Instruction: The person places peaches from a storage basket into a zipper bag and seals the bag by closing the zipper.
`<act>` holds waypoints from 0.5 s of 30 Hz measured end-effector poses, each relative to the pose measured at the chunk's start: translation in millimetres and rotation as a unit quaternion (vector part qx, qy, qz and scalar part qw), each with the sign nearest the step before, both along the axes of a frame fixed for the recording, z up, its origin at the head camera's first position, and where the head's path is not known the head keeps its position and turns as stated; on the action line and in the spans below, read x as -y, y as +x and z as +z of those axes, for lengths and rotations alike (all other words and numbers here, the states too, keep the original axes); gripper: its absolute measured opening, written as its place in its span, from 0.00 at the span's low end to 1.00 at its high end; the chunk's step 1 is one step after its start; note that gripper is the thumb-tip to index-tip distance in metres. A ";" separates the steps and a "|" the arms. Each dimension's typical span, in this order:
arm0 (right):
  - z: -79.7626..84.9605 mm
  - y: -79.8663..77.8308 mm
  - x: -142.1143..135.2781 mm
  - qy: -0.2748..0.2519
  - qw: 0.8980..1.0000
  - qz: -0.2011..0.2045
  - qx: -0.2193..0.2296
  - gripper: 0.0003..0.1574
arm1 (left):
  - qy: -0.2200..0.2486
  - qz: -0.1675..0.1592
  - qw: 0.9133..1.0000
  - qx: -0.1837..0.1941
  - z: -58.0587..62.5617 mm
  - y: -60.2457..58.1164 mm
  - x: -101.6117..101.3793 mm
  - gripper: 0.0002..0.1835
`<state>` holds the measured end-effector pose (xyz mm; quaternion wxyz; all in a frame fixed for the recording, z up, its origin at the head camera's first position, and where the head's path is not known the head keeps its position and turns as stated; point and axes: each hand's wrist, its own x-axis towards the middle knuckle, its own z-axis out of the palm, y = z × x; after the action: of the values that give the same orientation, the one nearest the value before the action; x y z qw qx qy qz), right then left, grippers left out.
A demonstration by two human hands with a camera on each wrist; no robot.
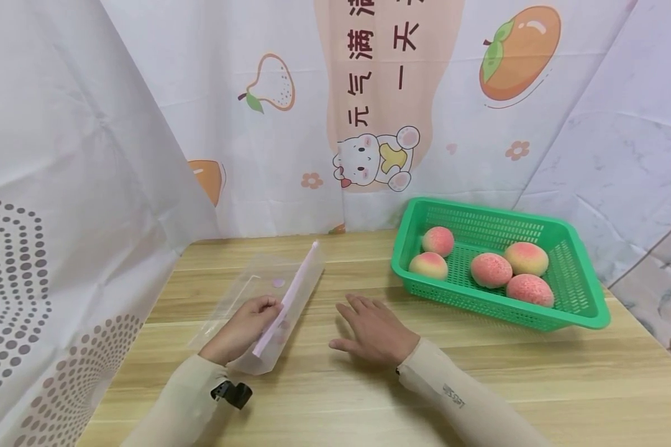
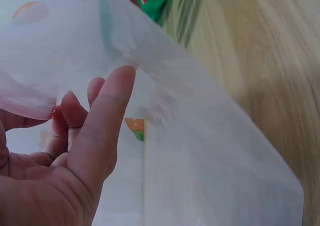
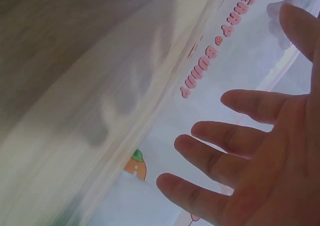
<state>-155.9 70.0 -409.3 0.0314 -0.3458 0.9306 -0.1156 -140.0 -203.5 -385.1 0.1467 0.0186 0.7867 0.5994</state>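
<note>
My left hand (image 1: 251, 328) pinches the lilac top strip of a translucent plastic zip bag (image 1: 302, 297) on the left side of the table. One sheet of the bag lies toward the table and the other stands up from it. In the left wrist view the cloudy sheet (image 2: 215, 136) spreads past the fingers, and a pink edge (image 2: 25, 106) meets the fingertips. My right hand (image 1: 377, 330) hovers to the right of the bag, palm down with fingers spread, holding nothing. Pink "BERRY BUNNY" lettering (image 3: 204, 61) shows beyond its fingers in the right wrist view.
A green plastic basket (image 1: 584, 273) stands at the back right with several peaches, one of them a pink peach (image 1: 491, 270). Behind the wooden table (image 1: 335, 397) hangs a printed curtain (image 1: 296, 143). A dotted cloth (image 1: 61, 261) borders the left side.
</note>
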 end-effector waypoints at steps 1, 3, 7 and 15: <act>-0.2 -1.1 1.5 -0.003 1.000 -0.001 0.001 0.49 | 0.007 0.000 1.000 0.002 -0.7 -0.7 0.0 0.18; -0.4 -3.8 4.1 -0.011 1.000 -0.005 0.002 0.49 | 0.023 0.000 1.000 0.005 -1.9 -2.0 -0.6 0.18; 0.0 -9.6 8.0 -0.032 0.999 -0.016 0.009 0.48 | 0.045 -0.001 0.999 0.002 -4.5 -4.3 -2.3 0.18; 4.2 -18.1 14.9 -0.091 0.994 -0.039 0.043 0.43 | 0.048 0.019 0.999 0.000 -6.2 -6.8 -9.1 0.16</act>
<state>-174.1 55.0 -405.2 0.0354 -0.3048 0.9270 -0.2157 -146.9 -194.4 -391.3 0.1339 0.0109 0.7573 0.6391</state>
